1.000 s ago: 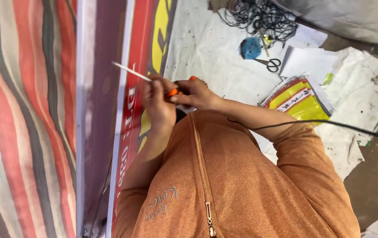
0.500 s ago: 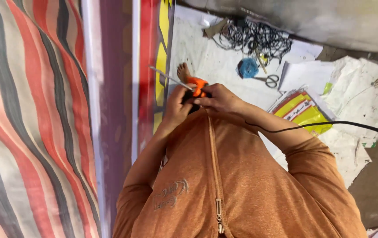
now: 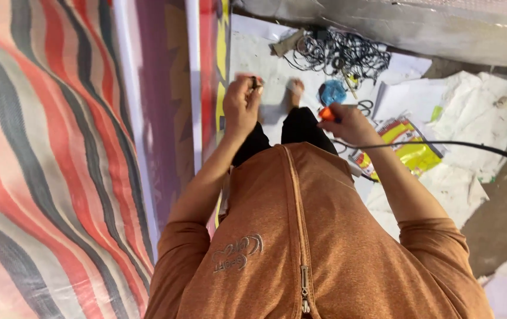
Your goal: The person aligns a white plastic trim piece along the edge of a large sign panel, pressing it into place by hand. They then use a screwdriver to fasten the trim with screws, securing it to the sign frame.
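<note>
Head view: I look straight down my orange zip-front top at both hands working above the floor. My left hand [image 3: 240, 106] is closed in a fist around a small dark object [image 3: 256, 82], only its tip showing above the fingers, held over the edge of the red-and-yellow banner [image 3: 211, 71]; what the object is I cannot tell. My right hand [image 3: 348, 121] is clamped around an orange-handled tool [image 3: 326, 113], its working end hidden by the knuckles, just beside a black cable [image 3: 442, 143] that runs off to the right. I judge the tool light and rigid, its handle fat enough to grip firmly mid-length; the small dark piece looks tiny and easy to drop, best pinched between thumb and forefinger. The banner seems thin, floppy sheet, likely slick under the fingers.

Around me, white sheets [image 3: 265, 59] cover the floor. A tangle of black wire [image 3: 342, 53] lies at the top, a blue roll [image 3: 332, 93] and scissors [image 3: 364, 108] near it, a yellow packet [image 3: 407, 147] by my right wrist. A striped red, grey and cream tarpaulin [image 3: 46, 165] fills the left side, and crumpled white sacking [image 3: 472, 118] sits on the right against bare ground
</note>
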